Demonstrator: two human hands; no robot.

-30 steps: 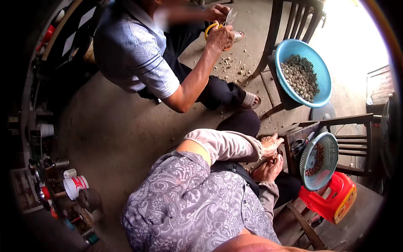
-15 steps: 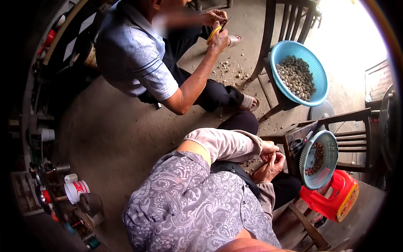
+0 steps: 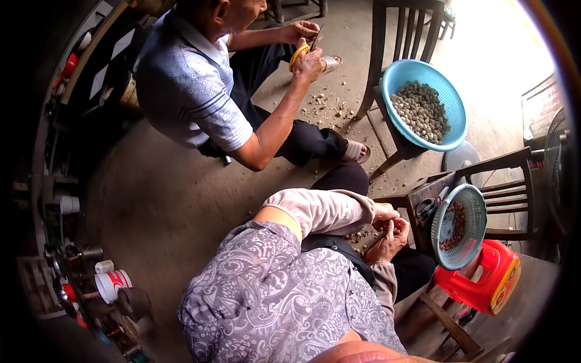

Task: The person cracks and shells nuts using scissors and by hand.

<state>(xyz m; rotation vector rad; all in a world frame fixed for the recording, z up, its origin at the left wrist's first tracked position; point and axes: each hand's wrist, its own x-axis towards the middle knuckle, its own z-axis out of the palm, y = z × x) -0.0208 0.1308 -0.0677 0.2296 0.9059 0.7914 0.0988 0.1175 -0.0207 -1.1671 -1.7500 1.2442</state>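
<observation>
My left hand [image 3: 384, 213] and my right hand [image 3: 389, 242] meet above my lap, fingertips pinched together. Whatever lies between them is too small and hidden to make out. Just past my hands, a grey-blue plastic basket [image 3: 465, 257] is tilted and holds small reddish-brown pieces [image 3: 452, 225]. Between my hands and this basket, a pair of dark-handled scissors [image 3: 427, 207] rests on a wooden chair seat. Small pale bits are scattered on the floor below my hands.
A co-worker [image 3: 200, 91] sits at upper left, holding yellow-handled scissors [image 3: 298, 57]. A light-blue basket [image 3: 457, 136] of small round greyish nuts [image 3: 420, 112] stands on a wooden chair [image 3: 372, 57]. A red plastic stool [image 3: 478, 284] is at right. Shell-like debris [image 3: 330, 106] litters the floor.
The view has shifted slightly. The co-worker's head has tilted up a little, and their scissors are at a somewhat different angle. My hands stay pinched together in the same place.
</observation>
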